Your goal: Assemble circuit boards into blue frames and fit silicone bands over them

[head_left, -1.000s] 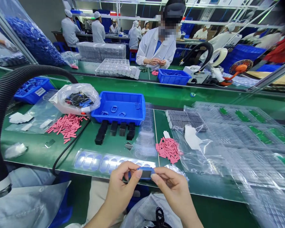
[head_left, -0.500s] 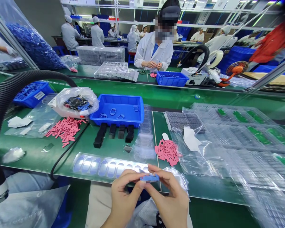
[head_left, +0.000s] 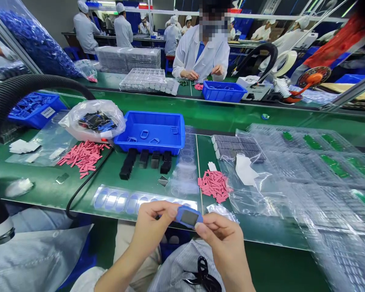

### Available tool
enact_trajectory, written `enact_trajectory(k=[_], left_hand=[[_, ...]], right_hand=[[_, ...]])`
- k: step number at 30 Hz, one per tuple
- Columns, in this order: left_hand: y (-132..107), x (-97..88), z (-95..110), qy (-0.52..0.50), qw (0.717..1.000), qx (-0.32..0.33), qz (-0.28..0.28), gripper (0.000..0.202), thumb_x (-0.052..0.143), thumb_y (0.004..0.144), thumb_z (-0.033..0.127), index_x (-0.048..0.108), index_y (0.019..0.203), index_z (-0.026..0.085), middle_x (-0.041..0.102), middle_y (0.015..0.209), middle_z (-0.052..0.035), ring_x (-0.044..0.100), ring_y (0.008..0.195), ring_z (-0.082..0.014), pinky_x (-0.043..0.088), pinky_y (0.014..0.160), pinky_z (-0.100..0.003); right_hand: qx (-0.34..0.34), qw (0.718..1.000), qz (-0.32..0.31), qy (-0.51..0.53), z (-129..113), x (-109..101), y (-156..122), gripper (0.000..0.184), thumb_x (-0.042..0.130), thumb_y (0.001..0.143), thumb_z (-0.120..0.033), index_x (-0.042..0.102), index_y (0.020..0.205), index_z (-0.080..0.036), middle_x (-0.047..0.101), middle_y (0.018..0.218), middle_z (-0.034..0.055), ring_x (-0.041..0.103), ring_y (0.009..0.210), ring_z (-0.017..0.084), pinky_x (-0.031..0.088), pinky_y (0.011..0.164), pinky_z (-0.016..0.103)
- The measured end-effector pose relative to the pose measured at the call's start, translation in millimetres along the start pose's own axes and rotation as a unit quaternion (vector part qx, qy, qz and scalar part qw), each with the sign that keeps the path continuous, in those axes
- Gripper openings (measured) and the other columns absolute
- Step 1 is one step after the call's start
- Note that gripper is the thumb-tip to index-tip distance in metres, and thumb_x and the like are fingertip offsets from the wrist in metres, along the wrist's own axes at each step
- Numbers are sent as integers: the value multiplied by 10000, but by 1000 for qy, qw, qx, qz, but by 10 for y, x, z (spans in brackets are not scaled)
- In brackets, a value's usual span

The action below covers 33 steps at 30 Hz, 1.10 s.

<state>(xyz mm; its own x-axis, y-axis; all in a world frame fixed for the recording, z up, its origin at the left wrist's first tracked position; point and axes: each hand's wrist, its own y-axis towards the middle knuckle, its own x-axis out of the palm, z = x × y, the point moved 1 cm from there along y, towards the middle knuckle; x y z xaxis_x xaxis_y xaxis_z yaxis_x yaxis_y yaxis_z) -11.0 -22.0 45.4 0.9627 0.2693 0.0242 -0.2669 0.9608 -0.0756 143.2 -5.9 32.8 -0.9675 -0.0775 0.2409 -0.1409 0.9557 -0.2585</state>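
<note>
Left hand (head_left: 153,224) and right hand (head_left: 224,241): each pinches one end of the blue case (head_left: 187,217), rounded, grey-centred, at the table's (head_left: 48,190) near edge. Blue bin (head_left: 149,147): smooth plastic, contains rounded frames (head_left: 144,130). Clear bag (head_left: 120,123): crinkled film, contains black and blue parts (head_left: 97,121). Pink strips (head_left: 214,185): flat, heaped.

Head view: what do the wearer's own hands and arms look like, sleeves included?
The left hand and right hand are ungloved, with no rings or watch visible. The visible forearms are bare; a whitish sleeve shows on the left arm only.
</note>
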Motion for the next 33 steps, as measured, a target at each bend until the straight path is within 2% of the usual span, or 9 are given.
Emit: enact_trajectory(k=[2,4,7,12,15,21,26,33], left_hand=[[-27,22,80,-33,999,-11,-14,326,715,659,490,784,786,198,769,668,-68,707,608,-201,571,593,-258],[-65,53,165,-63,998,-28,-10,248,774,622,389,781,817,237,777,712,-45,719,642,-189,572,641,-236],[-96,95,255,-95,995,-39,11,202,784,603,182,779,774,290,771,677,9,714,616,-140,550,635,-165],[-65,130,256,-139,989,-57,-1,273,758,593,86,777,755,305,760,647,43,695,557,-104,529,581,-119],[-59,136,239,-153,986,-72,-9,245,763,608,110,778,758,304,764,670,34,694,547,-109,536,577,-134],[-97,113,266,-161,984,-69,-39,134,777,652,266,780,780,303,759,623,34,668,507,-106,540,562,-155],[-100,93,252,-146,988,-46,-38,118,755,685,338,775,800,324,759,620,41,649,516,-68,501,542,-95],[-89,120,216,-136,989,-54,-17,161,762,655,403,780,776,298,749,581,13,643,484,-80,521,523,-115]], right_hand=[[7,998,-18,65,30,33,-1,229,805,590,-409,697,616,-210,709,587,20,656,526,156,540,522,235],[19,993,-33,112,40,57,2,238,806,590,-412,690,605,-206,706,578,22,663,521,167,559,539,260],[37,988,-51,142,39,65,3,212,801,606,-393,699,619,-208,689,552,11,667,523,161,564,551,251],[38,988,-56,136,44,40,0,214,777,639,-406,700,606,-208,710,608,17,676,561,157,575,611,254],[18,993,-34,109,6,28,-2,218,791,616,-402,695,580,-210,703,607,14,653,550,144,561,593,242],[-12,998,-37,57,-137,34,-5,225,796,598,-413,689,528,-229,642,491,6,527,423,98,456,432,196],[8,997,-60,54,-155,48,2,238,778,610,-456,708,575,-231,681,544,36,621,511,158,519,531,253],[12,997,-60,52,-131,14,8,251,773,618,-455,701,584,-216,685,555,42,637,529,179,522,554,280]])
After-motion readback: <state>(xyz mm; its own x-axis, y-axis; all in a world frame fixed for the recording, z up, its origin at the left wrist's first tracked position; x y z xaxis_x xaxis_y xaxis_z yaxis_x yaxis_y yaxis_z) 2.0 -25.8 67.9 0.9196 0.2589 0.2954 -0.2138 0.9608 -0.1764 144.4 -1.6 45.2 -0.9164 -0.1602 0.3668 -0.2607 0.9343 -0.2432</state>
